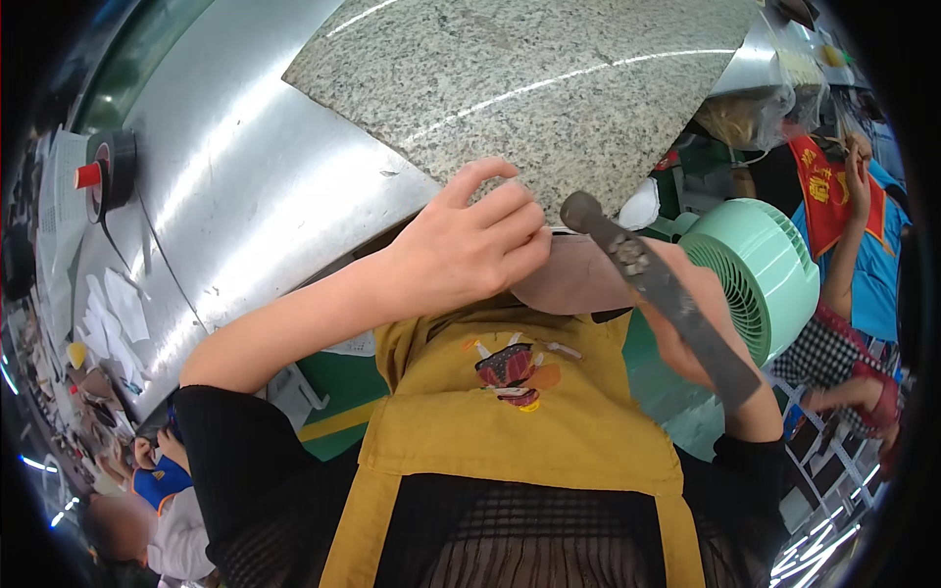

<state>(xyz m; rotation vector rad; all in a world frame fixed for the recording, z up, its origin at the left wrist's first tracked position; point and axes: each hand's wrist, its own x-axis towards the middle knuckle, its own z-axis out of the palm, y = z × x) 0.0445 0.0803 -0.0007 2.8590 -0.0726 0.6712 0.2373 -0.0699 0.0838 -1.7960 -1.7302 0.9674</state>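
Gripping a dark, worn hammer (676, 304) (grimy handle), right hand (706, 323)

Your hands: two, left hand (469, 245), right hand (686, 314)
Hammers you hold: one, dark metal hammer (667, 294)
Leather pieces: one, brown leather piece (573, 279)
Granite slabs: one, speckled granite slab (529, 88)
Steel tables: one, steel table (245, 196)
Fans: one, green fan (760, 269)
Tape rolls: one, black tape roll (116, 167)
Aprons: one, mustard apron (520, 412)
Other people near you: at least two
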